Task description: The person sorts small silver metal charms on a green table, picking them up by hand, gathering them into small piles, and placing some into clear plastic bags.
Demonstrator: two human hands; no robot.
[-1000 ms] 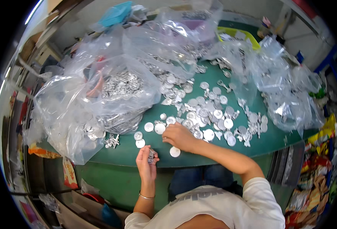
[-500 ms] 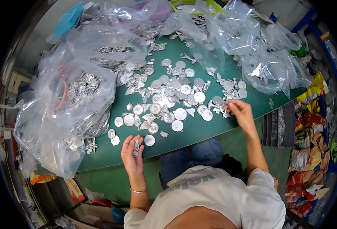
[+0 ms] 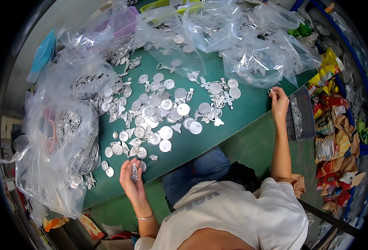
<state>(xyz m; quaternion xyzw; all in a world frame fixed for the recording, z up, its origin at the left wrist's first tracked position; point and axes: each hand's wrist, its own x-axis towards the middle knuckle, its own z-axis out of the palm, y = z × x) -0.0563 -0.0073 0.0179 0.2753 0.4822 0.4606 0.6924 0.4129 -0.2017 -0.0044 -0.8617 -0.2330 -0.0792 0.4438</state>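
Note:
My left hand (image 3: 132,183) is palm up at the table's near edge, with a small silvery metal pendant (image 3: 134,171) lying in its curled fingers. At the right edge of the table, my right hand (image 3: 280,104) pinches a small ring-shaped metal piece (image 3: 270,90) between thumb and fingertips. Its exact kind is too small to make out. Many round silvery medallions (image 3: 165,133) and other charms lie spread over the green table (image 3: 242,109) between my hands. A smaller cluster with a cross-shaped charm (image 3: 227,99) lies nearer the right hand.
Clear plastic bags of metal pieces (image 3: 77,137) crowd the left, and more plastic bags (image 3: 250,62) lie at the back. A dark crate (image 3: 305,121) stands below the right table edge. Purple (image 3: 127,18) and yellow-green bins (image 3: 159,4) stand behind.
My right hand has left the right-hand cluster and moved out to the table's right edge, carrying a small metal piece. My left hand still holds the pendant. The view has turned right.

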